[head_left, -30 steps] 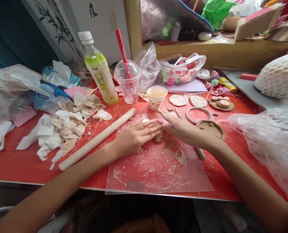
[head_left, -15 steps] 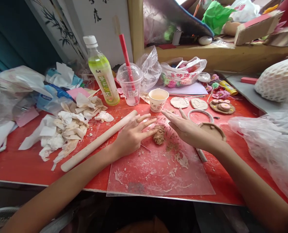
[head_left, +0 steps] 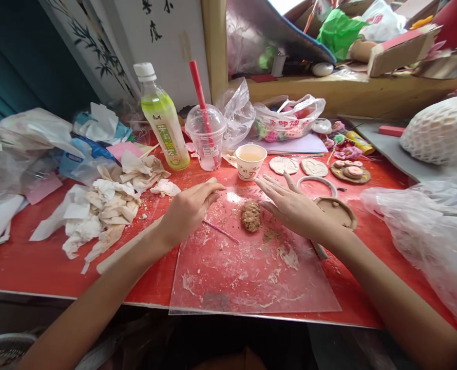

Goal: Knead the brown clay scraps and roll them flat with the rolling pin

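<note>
A lumpy brown piece of clay (head_left: 250, 216) lies on a clear plastic sheet (head_left: 251, 288) between my hands. My left hand (head_left: 188, 211) is left of the clay, palm down over the upper part of a pale rolling pin (head_left: 130, 247). Its fingers are close together and slightly bent; the hand hides much of the pin, and a grip on it does not show. To the right, my right hand (head_left: 288, 203) stretches out flat with its fingers extended, its thumb side near the clay. A thin purple stick (head_left: 221, 231) rests on the sheet.
A paper cup (head_left: 250, 163) of cloudy liquid stands beyond the clay. Behind it are a plastic cup (head_left: 206, 139) with a red straw and a drink bottle (head_left: 163, 123). Crumpled tissues (head_left: 105, 205) lie left; a round clay dish (head_left: 336, 211) sits right, partly behind my forearm.
My left hand has moved left, away from the clay to over the rolling pin, and its spread fingers have come together. The right hand is nearly still. The purple stick is now uncovered.
</note>
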A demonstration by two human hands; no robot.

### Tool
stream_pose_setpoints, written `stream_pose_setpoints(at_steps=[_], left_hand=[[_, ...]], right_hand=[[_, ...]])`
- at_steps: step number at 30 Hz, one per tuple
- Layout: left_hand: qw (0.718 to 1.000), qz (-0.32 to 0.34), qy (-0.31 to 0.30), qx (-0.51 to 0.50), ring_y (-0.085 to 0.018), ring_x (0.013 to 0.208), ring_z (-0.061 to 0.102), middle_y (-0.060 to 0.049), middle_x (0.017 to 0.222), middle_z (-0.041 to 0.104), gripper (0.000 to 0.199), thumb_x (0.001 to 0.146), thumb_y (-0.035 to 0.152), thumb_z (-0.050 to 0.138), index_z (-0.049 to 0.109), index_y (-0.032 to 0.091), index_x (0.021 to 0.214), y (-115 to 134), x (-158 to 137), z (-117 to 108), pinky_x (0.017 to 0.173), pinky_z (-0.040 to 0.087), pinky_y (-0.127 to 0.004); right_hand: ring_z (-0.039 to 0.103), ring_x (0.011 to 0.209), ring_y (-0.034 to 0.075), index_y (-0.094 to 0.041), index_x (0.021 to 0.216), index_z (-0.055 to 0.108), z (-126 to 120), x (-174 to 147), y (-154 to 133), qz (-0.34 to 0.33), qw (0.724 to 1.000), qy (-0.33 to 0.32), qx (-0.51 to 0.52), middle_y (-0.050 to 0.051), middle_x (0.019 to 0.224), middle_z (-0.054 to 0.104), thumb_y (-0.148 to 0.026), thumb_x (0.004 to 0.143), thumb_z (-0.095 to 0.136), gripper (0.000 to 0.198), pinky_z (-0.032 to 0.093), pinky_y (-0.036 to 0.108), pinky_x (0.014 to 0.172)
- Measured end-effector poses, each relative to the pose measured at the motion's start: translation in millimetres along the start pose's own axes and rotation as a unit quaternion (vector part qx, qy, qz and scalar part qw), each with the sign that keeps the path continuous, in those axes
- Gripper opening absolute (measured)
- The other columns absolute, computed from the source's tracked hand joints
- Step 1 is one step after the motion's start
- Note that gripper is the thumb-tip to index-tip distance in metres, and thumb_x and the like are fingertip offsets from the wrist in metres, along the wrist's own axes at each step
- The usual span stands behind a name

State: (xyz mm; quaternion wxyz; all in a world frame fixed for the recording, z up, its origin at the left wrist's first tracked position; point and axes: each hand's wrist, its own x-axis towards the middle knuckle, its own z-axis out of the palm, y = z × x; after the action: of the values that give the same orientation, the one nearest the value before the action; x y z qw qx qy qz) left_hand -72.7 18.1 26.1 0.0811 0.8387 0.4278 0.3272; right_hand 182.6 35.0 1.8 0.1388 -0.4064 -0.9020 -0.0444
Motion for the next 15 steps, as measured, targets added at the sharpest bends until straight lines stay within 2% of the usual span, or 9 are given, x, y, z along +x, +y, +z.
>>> stream_pose_setpoints(at_steps=[2,4,7,9,12,15], left_hand=[[0.981,-0.096,-0.057,-0.161,-0.015,0.082,0.066,-0.009,0.107,0.066,0.034,0.09,0.033,0.048,0.054,0.015,0.118,0,2,0,0.077,0.053,-0.03],[0.929,-0.167,-0.107,-0.313,-0.018,0.087,0.067,-0.012,0.118,0.062,0.047,0.091,0.044,0.041,0.047,0.014,0.126,0,5,-2,0.08,0.054,-0.033],[0.853,-0.199,-0.155,-0.457,-0.024,0.109,0.06,-0.014,0.129,0.054,0.069,0.091,0.06,0.013,0.044,0.014,0.13,0,10,-8,0.09,0.049,-0.039],[0.821,-0.198,-0.181,-0.504,-0.025,0.118,0.052,-0.014,0.132,0.05,0.079,0.087,0.063,0.001,0.043,0.013,0.132,1,12,-11,0.094,0.047,-0.04],[0.799,-0.199,-0.2,-0.531,-0.024,0.124,0.046,-0.014,0.137,0.044,0.082,0.087,0.062,-0.004,0.039,0.012,0.135,0,13,-13,0.097,0.044,-0.04],[0.801,-0.192,-0.209,-0.527,-0.023,0.127,0.044,-0.012,0.14,0.042,0.08,0.087,0.06,-0.006,0.032,0.014,0.139,-1,12,-10,0.099,0.043,-0.04]], right_hand=[[0.029,0.134,0.021,-0.01,0.14,0.029,1,0,0,-0.014,1.0,0.015,0.0,0.011,0.143,0.037,-0.029,0.096,0.029,0.049,0.009,0.05,0.114],[0.028,0.135,0.019,-0.013,0.142,0.025,1,0,0,-0.024,0.999,0.036,0.005,0.009,0.144,0.036,-0.02,0.094,0.028,0.048,0.01,0.05,0.114],[0.027,0.135,0.018,-0.018,0.144,0.021,0,0,1,-0.025,0.998,0.053,0.007,0.007,0.144,0.036,-0.012,0.092,0.027,0.053,0.013,0.051,0.113],[0.028,0.135,0.019,-0.019,0.144,0.02,0,0,2,-0.024,0.998,0.053,0.005,0.007,0.143,0.037,-0.013,0.092,0.029,0.054,0.014,0.053,0.113],[0.028,0.135,0.019,-0.018,0.144,0.02,2,-1,2,-0.031,0.998,0.057,0.001,0.007,0.144,0.036,-0.013,0.091,0.031,0.055,0.013,0.052,0.113],[0.03,0.134,0.018,-0.017,0.144,0.022,3,-1,1,-0.038,0.997,0.064,-0.004,0.007,0.144,0.036,-0.012,0.09,0.032,0.055,0.012,0.05,0.114]])
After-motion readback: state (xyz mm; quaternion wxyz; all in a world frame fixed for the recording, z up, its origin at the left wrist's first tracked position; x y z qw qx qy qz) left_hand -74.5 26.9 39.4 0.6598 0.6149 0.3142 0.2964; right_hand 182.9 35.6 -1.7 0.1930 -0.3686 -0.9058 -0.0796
